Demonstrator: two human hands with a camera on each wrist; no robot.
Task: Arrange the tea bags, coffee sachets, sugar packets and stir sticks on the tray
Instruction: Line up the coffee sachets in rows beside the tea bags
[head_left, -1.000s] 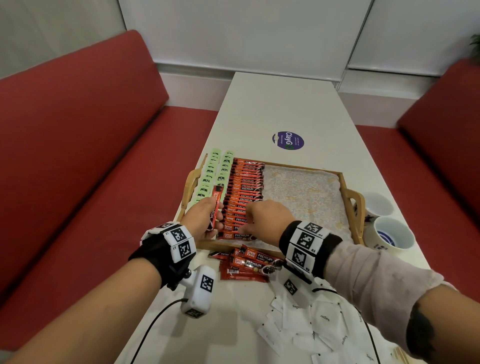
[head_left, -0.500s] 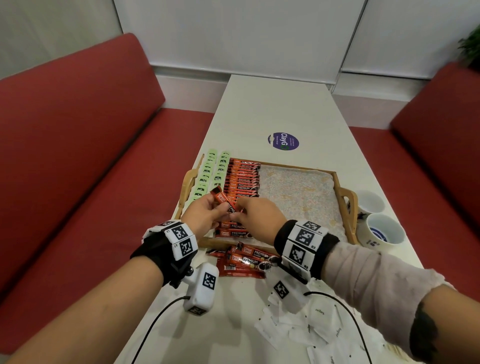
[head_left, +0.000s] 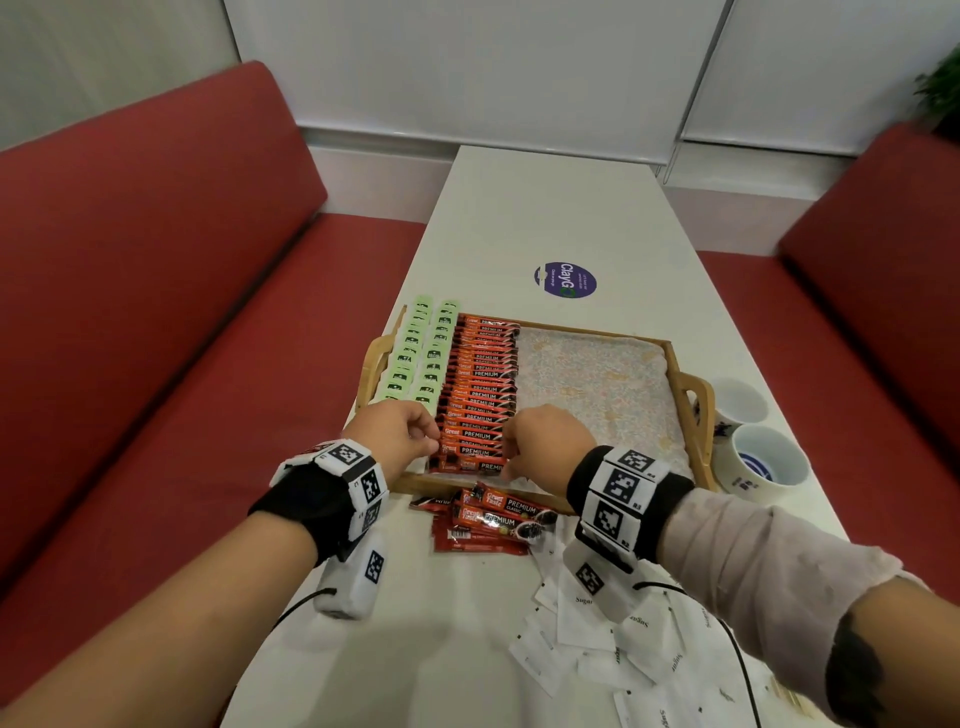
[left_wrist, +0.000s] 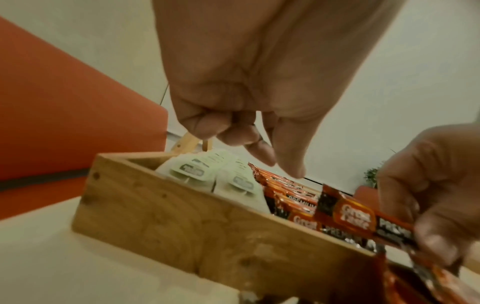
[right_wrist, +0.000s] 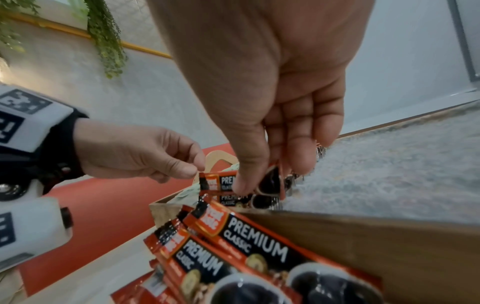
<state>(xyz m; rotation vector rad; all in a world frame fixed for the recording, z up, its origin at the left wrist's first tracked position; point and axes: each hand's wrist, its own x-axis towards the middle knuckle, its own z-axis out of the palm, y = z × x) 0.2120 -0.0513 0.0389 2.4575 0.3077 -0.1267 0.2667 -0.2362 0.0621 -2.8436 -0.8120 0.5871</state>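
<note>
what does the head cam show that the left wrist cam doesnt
Head only: two cups beside the tray, sugar packets and loose coffee sachets on the table, the tray's bare lined half.
Left wrist only: the left hand from below, fingers curled, and the held sachet sitting above the sachet row.
Both: the tray, the green tea bags, the sachet row, the right hand pinching that sachet.

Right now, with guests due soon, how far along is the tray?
Done: two columns of pale green tea bags and a row of red coffee sachets lie in the wooden tray. In hand: the right hand pinches one more red sachet at the row's near end. Left: loose red sachets and white sugar packets on the white table, plus stir sticks.
</note>
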